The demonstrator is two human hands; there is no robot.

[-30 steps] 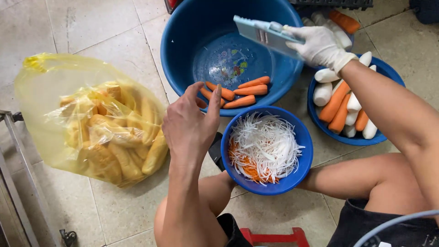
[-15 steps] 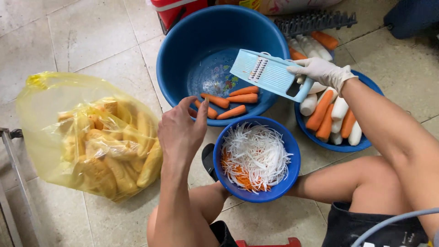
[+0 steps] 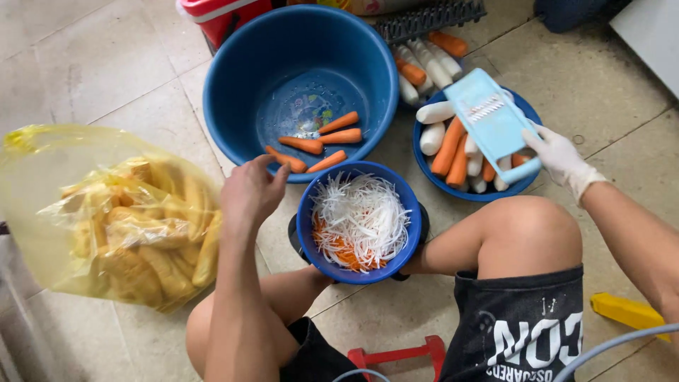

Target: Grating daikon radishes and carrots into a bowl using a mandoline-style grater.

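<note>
Pale floor tiles [image 3: 78, 64] carry everything in view, and the person sits low with bare knees over them. At far left lies a yellow plastic bag [image 3: 106, 219] stuffed with long bread rolls. Just right of it the bare left hand [image 3: 251, 191] hovers with fingers loosely curled and half open, gripping nothing; it hangs at the near rim of the large blue basin [image 3: 233, 106], close to the nearest of the peeled carrots [image 3: 322, 141] lying on the basin's bottom, though whether a fingertip touches one cannot be told. Below the basin and just right of that hand sits a smaller blue bowl [image 3: 305, 233] heaped with white and orange shreds [image 3: 361, 219]. Further right, a second blue bowl [image 3: 424, 159] holds whole peeled carrots and white radishes, with more of them lying behind it beside a dark grid-like rack [image 3: 424, 18]. Over that bowl the right hand [image 3: 562, 159], in a white glove, is closed around the lower end of a light blue slicer [image 3: 491, 120], held tilted above the vegetables. At the lower right edge a yellow object [image 3: 626, 311] lies on the floor.
</note>
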